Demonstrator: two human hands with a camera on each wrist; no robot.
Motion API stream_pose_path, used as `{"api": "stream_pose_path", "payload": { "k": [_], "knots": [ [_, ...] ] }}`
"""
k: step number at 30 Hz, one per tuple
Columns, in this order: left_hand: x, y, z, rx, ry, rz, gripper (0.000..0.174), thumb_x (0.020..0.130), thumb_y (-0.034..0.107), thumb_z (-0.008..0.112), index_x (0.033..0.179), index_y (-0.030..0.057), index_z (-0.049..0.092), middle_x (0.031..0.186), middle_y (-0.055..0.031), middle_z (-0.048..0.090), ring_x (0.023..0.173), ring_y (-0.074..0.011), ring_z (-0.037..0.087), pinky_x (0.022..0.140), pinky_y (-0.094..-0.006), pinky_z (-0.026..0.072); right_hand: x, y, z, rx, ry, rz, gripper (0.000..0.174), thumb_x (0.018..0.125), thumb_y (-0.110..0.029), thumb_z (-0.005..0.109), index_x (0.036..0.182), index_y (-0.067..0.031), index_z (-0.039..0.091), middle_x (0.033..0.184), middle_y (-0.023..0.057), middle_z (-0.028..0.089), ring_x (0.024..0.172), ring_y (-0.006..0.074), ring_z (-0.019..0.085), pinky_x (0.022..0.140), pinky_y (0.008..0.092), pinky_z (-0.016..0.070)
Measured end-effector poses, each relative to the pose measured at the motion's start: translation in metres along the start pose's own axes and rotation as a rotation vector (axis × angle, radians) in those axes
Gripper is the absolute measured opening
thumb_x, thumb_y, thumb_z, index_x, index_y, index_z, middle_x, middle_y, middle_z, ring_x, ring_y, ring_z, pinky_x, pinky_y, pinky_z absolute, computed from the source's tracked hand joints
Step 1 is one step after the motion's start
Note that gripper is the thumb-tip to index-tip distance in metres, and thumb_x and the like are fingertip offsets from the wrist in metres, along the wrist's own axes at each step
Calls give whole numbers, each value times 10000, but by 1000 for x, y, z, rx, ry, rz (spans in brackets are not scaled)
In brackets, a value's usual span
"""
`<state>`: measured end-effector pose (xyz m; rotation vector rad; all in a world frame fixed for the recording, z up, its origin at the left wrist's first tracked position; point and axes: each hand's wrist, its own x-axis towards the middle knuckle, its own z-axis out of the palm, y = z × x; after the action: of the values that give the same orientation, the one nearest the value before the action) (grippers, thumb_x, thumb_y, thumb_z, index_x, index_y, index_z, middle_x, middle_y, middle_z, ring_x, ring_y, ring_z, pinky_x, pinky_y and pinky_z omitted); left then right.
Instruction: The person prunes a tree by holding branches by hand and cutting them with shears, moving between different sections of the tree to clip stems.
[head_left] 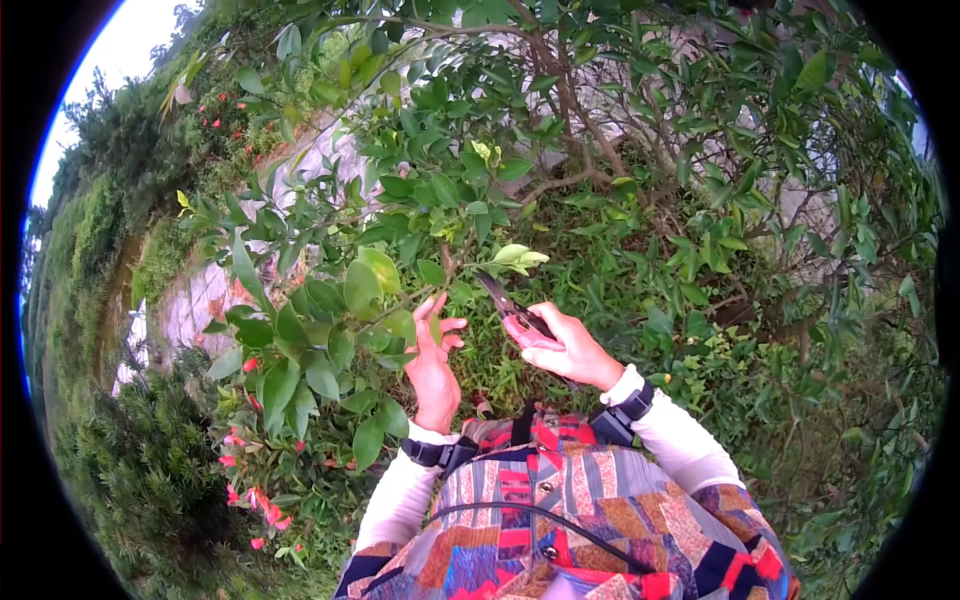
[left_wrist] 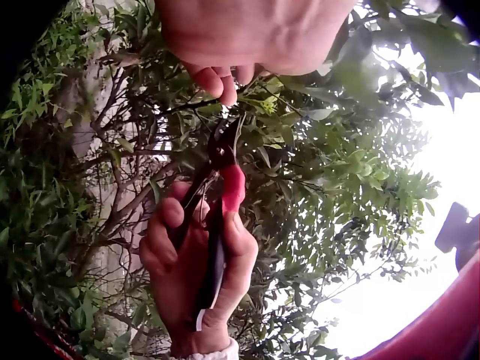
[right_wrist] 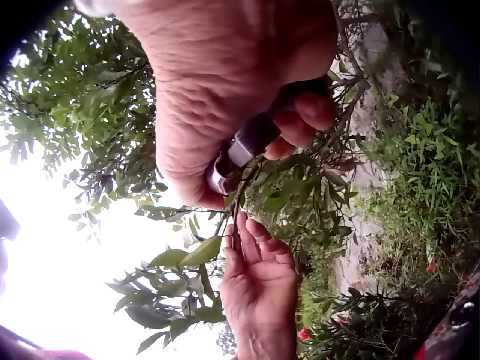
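My right hand (head_left: 578, 352) grips pruning shears (left_wrist: 233, 187) with red and black handles. In the left wrist view the dark blades stand apart, pointing toward the fingers of my left hand (head_left: 433, 378). That hand is raised beside a leafy branch (head_left: 392, 310), and in the right wrist view its thumb and forefinger pinch the thin stem (right_wrist: 237, 202). Broad green leaves (head_left: 322, 300) spread from the branch to the left of the hand. A pale young shoot (head_left: 518, 257) sits just above the shear blades in the head view.
A small tree with a forked trunk (head_left: 565, 85) rises ahead, its foliage reaching far right. Red flowers (head_left: 265, 508) grow low on the left. Dense weeds (head_left: 590, 265) cover the ground beneath, beside a pale paved strip (head_left: 200, 310).
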<state>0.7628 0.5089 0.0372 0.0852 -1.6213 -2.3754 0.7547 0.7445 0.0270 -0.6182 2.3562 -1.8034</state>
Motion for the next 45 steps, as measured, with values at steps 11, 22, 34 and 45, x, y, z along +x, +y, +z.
{"api": "stream_pose_path", "payload": {
  "k": [11, 22, 34, 45],
  "knots": [
    [-6, -5, -1, -10, 26, -15, 418, 1130, 299, 411, 1437, 27, 495, 1279, -174, 657, 861, -163, 689, 704, -264, 526, -6, 0, 9, 82, -114, 92, 653, 854, -346, 770, 1320, 12, 486, 1146, 202, 672, 1080, 308, 673, 953, 401, 495],
    [-9, -11, 7, 59, -5, -28, 545, 1125, 431, 372, 1439, -3, 471, 1103, -122, 661, 784, -150, 654, 689, -272, 522, -4, -13, -6, 325, -199, 263, 612, 893, -367, 710, 1337, -1, 501, 1143, 137, 652, 1074, 198, 614, 957, 355, 472],
    [-8, -14, 7, 83, -35, -7, 558, 1120, 455, 372, 1434, 4, 469, 1058, -117, 654, 755, -150, 640, 678, -275, 523, 16, -8, 14, -60, 32, -6, 697, 845, -386, 771, 1326, 22, 476, 1079, 197, 655, 984, 349, 676, 875, 422, 512],
    [-11, -16, 3, 64, -25, -47, 478, 1128, 362, 379, 1439, 11, 471, 1032, -119, 668, 738, -143, 635, 669, -275, 524, 20, -13, 15, 146, -13, 44, 651, 853, -337, 769, 1314, 25, 485, 1150, 232, 659, 1059, 337, 675, 923, 406, 504]
  ]
}}
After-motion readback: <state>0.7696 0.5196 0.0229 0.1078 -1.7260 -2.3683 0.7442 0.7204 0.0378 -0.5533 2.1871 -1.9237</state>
